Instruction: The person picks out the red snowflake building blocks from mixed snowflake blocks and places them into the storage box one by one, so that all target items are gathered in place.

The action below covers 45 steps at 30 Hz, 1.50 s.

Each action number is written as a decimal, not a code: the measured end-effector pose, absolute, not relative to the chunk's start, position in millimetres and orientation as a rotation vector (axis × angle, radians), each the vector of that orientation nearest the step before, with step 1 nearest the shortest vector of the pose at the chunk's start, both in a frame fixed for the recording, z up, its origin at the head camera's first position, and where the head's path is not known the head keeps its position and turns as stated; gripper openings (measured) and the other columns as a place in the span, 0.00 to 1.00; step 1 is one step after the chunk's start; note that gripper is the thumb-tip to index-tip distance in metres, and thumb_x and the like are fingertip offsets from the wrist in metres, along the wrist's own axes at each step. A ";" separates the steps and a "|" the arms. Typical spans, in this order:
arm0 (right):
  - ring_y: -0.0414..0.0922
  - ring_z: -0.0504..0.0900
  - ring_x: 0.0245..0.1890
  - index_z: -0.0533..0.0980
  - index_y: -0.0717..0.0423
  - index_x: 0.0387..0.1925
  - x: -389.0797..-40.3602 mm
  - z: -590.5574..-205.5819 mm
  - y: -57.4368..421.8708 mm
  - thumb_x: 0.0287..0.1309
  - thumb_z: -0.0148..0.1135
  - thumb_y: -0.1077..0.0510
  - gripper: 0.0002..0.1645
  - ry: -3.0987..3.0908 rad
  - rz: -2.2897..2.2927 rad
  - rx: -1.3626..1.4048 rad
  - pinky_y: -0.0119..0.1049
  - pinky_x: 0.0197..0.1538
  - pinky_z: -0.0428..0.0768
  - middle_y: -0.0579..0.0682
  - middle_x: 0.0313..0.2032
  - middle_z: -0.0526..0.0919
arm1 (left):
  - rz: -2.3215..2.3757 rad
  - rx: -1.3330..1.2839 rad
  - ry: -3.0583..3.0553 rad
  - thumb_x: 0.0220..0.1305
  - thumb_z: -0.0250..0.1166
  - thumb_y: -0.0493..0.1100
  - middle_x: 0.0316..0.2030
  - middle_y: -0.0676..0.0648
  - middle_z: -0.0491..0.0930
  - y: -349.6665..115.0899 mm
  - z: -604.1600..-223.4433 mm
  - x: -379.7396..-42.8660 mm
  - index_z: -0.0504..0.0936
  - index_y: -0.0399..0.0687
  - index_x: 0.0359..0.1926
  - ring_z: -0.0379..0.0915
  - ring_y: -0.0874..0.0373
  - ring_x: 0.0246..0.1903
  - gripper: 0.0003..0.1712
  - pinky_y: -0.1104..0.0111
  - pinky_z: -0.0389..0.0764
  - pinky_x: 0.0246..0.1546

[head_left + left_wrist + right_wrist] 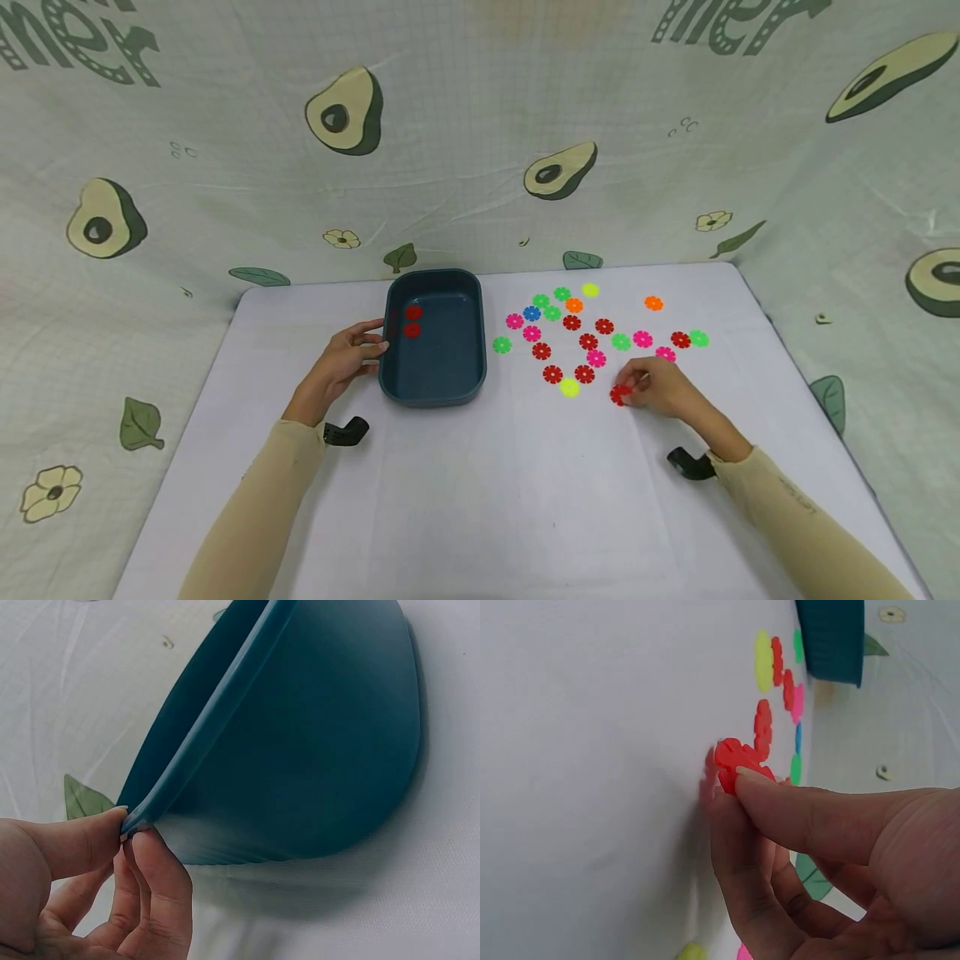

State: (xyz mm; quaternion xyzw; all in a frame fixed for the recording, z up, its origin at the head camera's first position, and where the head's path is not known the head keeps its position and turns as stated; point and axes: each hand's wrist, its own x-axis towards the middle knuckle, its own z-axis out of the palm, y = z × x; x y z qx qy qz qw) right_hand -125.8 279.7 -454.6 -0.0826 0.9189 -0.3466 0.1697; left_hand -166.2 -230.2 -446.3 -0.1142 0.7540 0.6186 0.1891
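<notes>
A dark teal plastic tray point(433, 375) stands on the table, with two red notched discs point(412, 330) lying inside it. My left hand point(347, 360) pinches the tray's left rim between thumb and fingers; the left wrist view shows the thumb on top of the rim point(217, 712). To the right, my right hand point(658, 387) pinches a red notched disc point(739, 759) between thumb and index finger, just above the tabletop. Its far side is partly covered by the fingertips in the head view.
Several loose notched discs lie right of the tray: red point(542, 351), green point(502, 345), pink point(642, 339), yellow point(569, 387), orange point(654, 303) and one blue point(532, 313). A cloth printed with avocados point(345, 112) hangs behind the white table point(480, 500).
</notes>
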 end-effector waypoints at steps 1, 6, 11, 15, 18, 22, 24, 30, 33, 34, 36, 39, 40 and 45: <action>0.50 0.78 0.35 0.83 0.64 0.39 -126.6 -453.4 278.9 0.56 0.75 0.72 0.10 2.606 -0.992 -0.243 0.33 0.36 0.79 0.55 0.33 0.81 | 1.739 -0.323 2.120 0.79 0.62 0.36 0.57 0.44 0.70 -230.3 -446.3 -166.0 0.62 0.45 0.82 0.74 0.61 0.40 0.36 0.72 0.81 0.41; 0.51 0.80 0.37 0.84 0.64 0.41 -132.4 -447.3 270.3 0.57 0.73 0.71 0.10 2.598 -1.043 -0.252 0.34 0.38 0.81 0.56 0.36 0.83 | 1.738 -0.329 2.121 0.79 0.62 0.36 0.59 0.42 0.69 -231.2 -446.2 -165.1 0.62 0.45 0.82 0.74 0.61 0.40 0.36 0.72 0.81 0.40; 0.53 0.82 0.41 0.84 0.66 0.44 -140.1 -445.0 258.7 0.60 0.71 0.71 0.10 2.601 -1.082 -0.282 0.36 0.41 0.82 0.57 0.39 0.84 | 1.743 -0.320 2.122 0.79 0.62 0.36 0.59 0.42 0.69 -232.5 -446.8 -164.2 0.62 0.45 0.82 0.74 0.62 0.39 0.36 0.72 0.81 0.40; 0.53 0.83 0.40 0.84 0.67 0.43 -145.2 -445.3 247.0 0.59 0.71 0.72 0.09 2.599 -1.137 -0.344 0.36 0.41 0.82 0.57 0.38 0.84 | 1.748 -0.310 2.116 0.79 0.61 0.36 0.57 0.43 0.70 -232.6 -446.8 -163.5 0.62 0.44 0.82 0.75 0.61 0.39 0.36 0.72 0.81 0.40; 0.52 0.82 0.39 0.84 0.67 0.41 -148.3 -444.3 236.7 0.59 0.71 0.73 0.09 2.599 -1.173 -0.385 0.34 0.40 0.81 0.57 0.37 0.85 | 1.751 -0.304 2.114 0.79 0.61 0.35 0.55 0.45 0.70 -232.3 -446.5 -163.1 0.61 0.44 0.82 0.75 0.62 0.38 0.36 0.72 0.81 0.41; 0.51 0.81 0.38 0.85 0.65 0.42 -153.5 -441.6 221.9 0.59 0.74 0.70 0.10 2.610 -1.178 -0.390 0.32 0.39 0.80 0.56 0.36 0.85 | 1.754 -0.301 2.115 0.79 0.61 0.35 0.53 0.46 0.70 -232.3 -446.1 -163.2 0.61 0.44 0.82 0.75 0.62 0.38 0.36 0.71 0.82 0.41; 0.51 0.81 0.38 0.85 0.65 0.43 -156.1 -439.9 214.8 0.59 0.75 0.69 0.11 2.613 -1.183 -0.392 0.32 0.38 0.80 0.56 0.36 0.85 | 1.754 -0.298 2.115 0.79 0.61 0.36 0.53 0.46 0.71 -232.4 -446.0 -163.5 0.61 0.44 0.82 0.76 0.62 0.38 0.36 0.70 0.82 0.42; 0.53 0.82 0.39 0.84 0.68 0.45 -164.5 -434.7 195.0 0.58 0.74 0.70 0.12 2.596 -1.237 -0.439 0.34 0.38 0.82 0.59 0.37 0.84 | 1.751 -0.295 2.111 0.79 0.62 0.36 0.55 0.45 0.70 -232.7 -445.7 -166.0 0.62 0.45 0.82 0.77 0.61 0.40 0.36 0.70 0.81 0.42; 0.54 0.82 0.41 0.84 0.67 0.45 -169.2 -431.3 183.2 0.59 0.74 0.69 0.12 2.575 -1.244 -0.445 0.36 0.41 0.83 0.59 0.38 0.84 | 1.753 -0.296 2.105 0.78 0.62 0.36 0.56 0.44 0.70 -233.0 -445.7 -167.0 0.61 0.45 0.82 0.78 0.61 0.40 0.36 0.70 0.81 0.41; 0.54 0.82 0.42 0.84 0.66 0.45 -170.7 -430.1 178.9 0.59 0.75 0.69 0.12 2.572 -1.246 -0.448 0.36 0.41 0.83 0.59 0.39 0.84 | 1.755 -0.297 2.102 0.78 0.62 0.36 0.56 0.44 0.70 -233.0 -445.6 -167.2 0.61 0.45 0.82 0.78 0.60 0.40 0.36 0.71 0.81 0.41; 0.54 0.82 0.42 0.85 0.65 0.45 -173.5 -428.2 169.8 0.59 0.75 0.69 0.12 2.570 -1.247 -0.461 0.35 0.42 0.83 0.58 0.39 0.85 | 1.755 -0.300 2.100 0.78 0.62 0.35 0.56 0.44 0.70 -232.9 -445.5 -167.5 0.61 0.45 0.82 0.78 0.60 0.40 0.36 0.71 0.81 0.41; 0.53 0.82 0.42 0.85 0.64 0.45 -177.2 -425.8 155.0 0.59 0.76 0.69 0.12 2.565 -1.259 -0.480 0.34 0.41 0.83 0.58 0.39 0.85 | 1.756 -0.309 2.098 0.78 0.62 0.35 0.56 0.44 0.70 -232.9 -446.0 -167.8 0.62 0.45 0.82 0.77 0.60 0.40 0.36 0.71 0.81 0.41; 0.53 0.82 0.41 0.85 0.65 0.44 -178.1 -424.9 150.0 0.58 0.76 0.69 0.12 2.562 -1.264 -0.488 0.34 0.41 0.82 0.58 0.39 0.85 | 1.757 -0.312 2.098 0.78 0.62 0.35 0.56 0.44 0.71 -232.8 -446.2 -167.9 0.62 0.45 0.82 0.76 0.60 0.40 0.36 0.71 0.81 0.40; 0.52 0.81 0.38 0.85 0.66 0.43 -182.0 -420.6 124.7 0.57 0.76 0.71 0.11 2.521 -1.298 -0.528 0.34 0.42 0.82 0.58 0.37 0.85 | 1.758 -0.311 2.097 0.78 0.62 0.35 0.56 0.44 0.71 -232.6 -447.2 -167.3 0.62 0.45 0.82 0.77 0.60 0.40 0.36 0.71 0.81 0.40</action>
